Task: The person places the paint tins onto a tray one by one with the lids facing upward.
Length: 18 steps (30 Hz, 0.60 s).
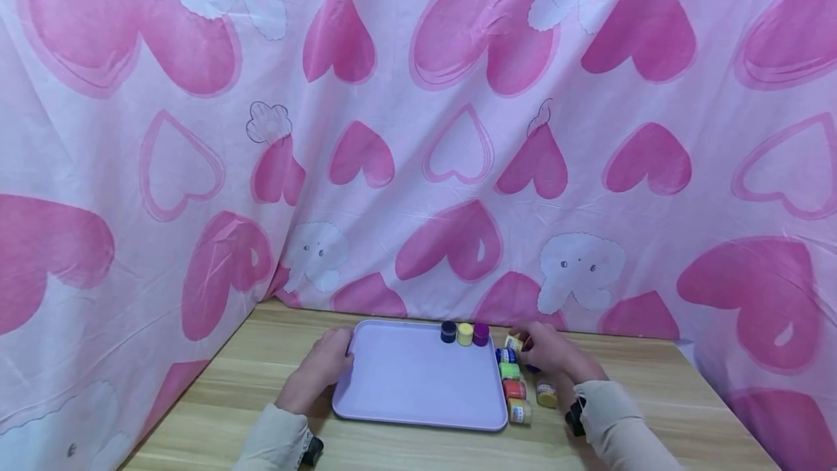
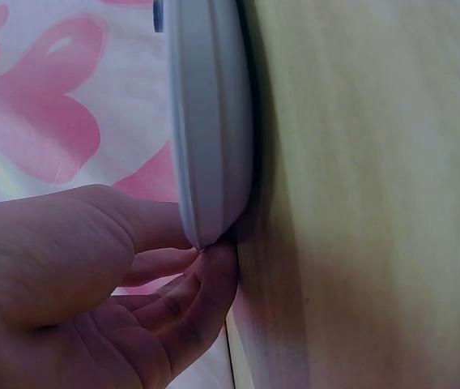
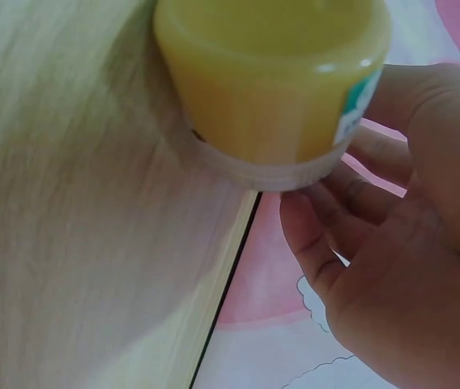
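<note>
My left hand (image 1: 327,358) holds the left edge of a lavender tray (image 1: 405,376), thumb at the rim and fingers curled beneath it in the left wrist view. My right hand (image 1: 552,347) is just past the tray's back right corner, its fingers around a small yellow paint jar (image 1: 514,343). On the tray's back right part stand a black jar (image 1: 447,332), a light yellow jar (image 1: 465,334) and a purple jar (image 1: 480,334). In the right wrist view a yellow-orange jar (image 3: 254,113) fills the foreground and hides the right fingertips.
Along the tray's right edge are a blue jar (image 1: 506,356), a green jar (image 1: 509,371), a red-orange jar (image 1: 514,389) and an orange-yellow jar (image 1: 520,411). Another yellow jar (image 1: 546,394) lies near the right wrist. A heart-patterned curtain (image 1: 458,166) surrounds the wooden table (image 1: 392,449).
</note>
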Motion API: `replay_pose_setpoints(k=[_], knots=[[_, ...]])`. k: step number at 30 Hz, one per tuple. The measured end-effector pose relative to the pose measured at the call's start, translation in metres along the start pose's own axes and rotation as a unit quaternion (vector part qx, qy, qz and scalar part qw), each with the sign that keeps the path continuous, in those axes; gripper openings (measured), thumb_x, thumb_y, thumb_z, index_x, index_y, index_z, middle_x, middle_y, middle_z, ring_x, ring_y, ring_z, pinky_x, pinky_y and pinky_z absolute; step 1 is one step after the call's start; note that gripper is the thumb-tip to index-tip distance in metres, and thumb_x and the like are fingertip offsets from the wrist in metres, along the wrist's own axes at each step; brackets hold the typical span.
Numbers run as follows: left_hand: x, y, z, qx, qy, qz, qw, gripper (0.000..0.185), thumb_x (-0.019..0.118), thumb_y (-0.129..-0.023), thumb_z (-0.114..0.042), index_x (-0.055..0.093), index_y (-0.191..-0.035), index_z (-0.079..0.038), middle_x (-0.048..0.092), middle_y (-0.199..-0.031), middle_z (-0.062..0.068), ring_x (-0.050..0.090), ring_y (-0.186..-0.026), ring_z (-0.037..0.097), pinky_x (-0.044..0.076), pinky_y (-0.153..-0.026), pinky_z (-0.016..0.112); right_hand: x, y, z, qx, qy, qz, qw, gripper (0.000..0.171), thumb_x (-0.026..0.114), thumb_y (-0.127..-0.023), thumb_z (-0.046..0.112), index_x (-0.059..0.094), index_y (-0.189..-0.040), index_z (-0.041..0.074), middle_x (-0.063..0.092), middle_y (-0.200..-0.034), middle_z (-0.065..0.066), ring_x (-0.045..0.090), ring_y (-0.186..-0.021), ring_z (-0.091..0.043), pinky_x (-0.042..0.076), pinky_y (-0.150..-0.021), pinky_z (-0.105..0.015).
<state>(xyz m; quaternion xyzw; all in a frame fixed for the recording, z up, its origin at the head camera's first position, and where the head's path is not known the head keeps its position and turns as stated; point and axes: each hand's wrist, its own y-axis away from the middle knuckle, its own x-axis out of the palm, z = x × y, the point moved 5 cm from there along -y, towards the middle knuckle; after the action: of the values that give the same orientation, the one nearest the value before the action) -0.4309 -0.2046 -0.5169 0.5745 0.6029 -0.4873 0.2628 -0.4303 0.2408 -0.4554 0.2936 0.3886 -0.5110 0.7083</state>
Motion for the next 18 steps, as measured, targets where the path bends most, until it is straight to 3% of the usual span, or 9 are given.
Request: replay_pose_setpoints(k=[9,18], knots=[[0.003,-0.003,0.005,-0.003,-0.015,0.009,0.9998,0.009,0.077,-0.091,-0.005,0.069,-0.092,-0.008,0.068,-0.087,0.005,0.060,-0.077,0.018,0.054,-0.068,0.037,-0.003,0.000,-0.001,-0.001,-0.016,-0.030,0.999,0.029,0.079,-0.097,0.009,0.065,-0.122,0.005,0.071,-0.108,-0.007,0.066,-0.098,-0.020,0.063,-0.089,-0.044],[0.008,-0.005,0.011,-0.006,-0.012,0.016,0.9998,0.011,0.077,-0.091,-0.008,0.067,-0.087,-0.010,0.067,-0.084,0.003,0.058,-0.073,0.017,0.052,-0.063,0.035,-0.004,-0.002,-0.003,0.004,-0.036,-0.043,0.998,0.027,0.078,-0.100,0.017,0.064,-0.121,0.009,0.068,-0.107,-0.006,0.062,-0.095,-0.021,0.061,-0.086,-0.038]])
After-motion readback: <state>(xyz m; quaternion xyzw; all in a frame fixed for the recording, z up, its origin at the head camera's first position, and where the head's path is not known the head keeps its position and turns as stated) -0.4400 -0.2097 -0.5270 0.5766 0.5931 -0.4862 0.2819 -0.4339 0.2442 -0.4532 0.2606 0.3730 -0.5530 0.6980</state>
